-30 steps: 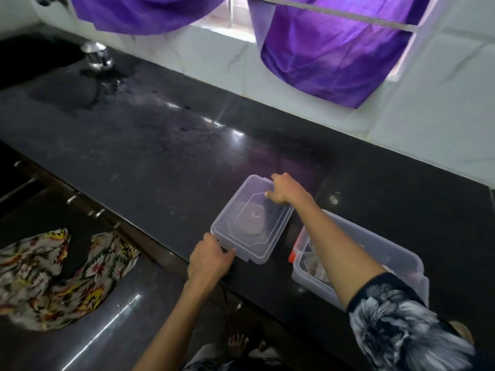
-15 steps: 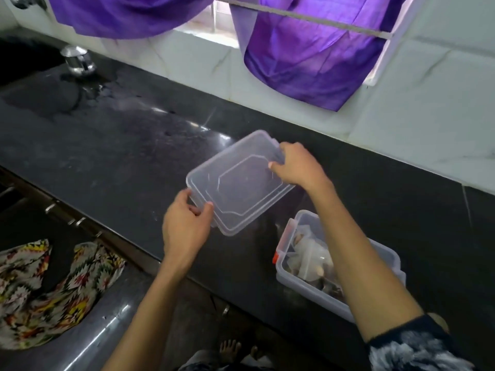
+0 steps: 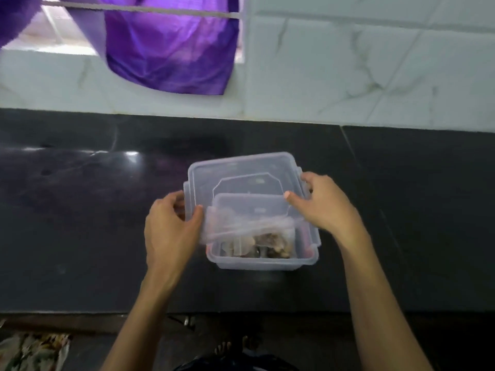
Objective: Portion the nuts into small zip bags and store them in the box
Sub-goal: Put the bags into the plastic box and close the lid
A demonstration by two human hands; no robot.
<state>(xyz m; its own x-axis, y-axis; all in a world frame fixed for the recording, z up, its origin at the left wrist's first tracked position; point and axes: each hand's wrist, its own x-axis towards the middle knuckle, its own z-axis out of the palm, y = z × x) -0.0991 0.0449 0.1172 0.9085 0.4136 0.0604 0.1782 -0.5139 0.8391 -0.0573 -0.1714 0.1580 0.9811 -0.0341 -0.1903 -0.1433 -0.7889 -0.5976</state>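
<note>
Left hand (image 3: 171, 231) gripping the left edge of a clear lid (image 3: 241, 183), thumb on top near the rim, fingers curled around the side. Right hand (image 3: 321, 207) gripping the lid's right edge, thumb pressed on the top surface, fingers wrapped over the side by the clip. Lid held tilted over a clear plastic box (image 3: 263, 261), covering the far part of the opening and leaving the near part uncovered; whether the far edge touches the rim, cannot tell. Box standing on a dark polished counter (image 3: 80, 223), near the front edge, roughly in the middle between both forearms. Inside the box, small zip bags (image 3: 249, 228) heaped loosely, one crumpled bag sticking up above the rim on the left, just beside the left thumb. Brownish nuts (image 3: 270, 243) visible through the plastic in the near half. Red latch parts showing at the box's sides, blurred. Behind the counter, a white marbled tile wall (image 3: 348, 76). Purple cloth (image 3: 171, 49) hanging from a rail at a window, upper left. Patterned fabric (image 3: 32, 352) at the lower left corner, below counter level. Bare toes (image 3: 233, 346) on the dark floor at the bottom centre.
</note>
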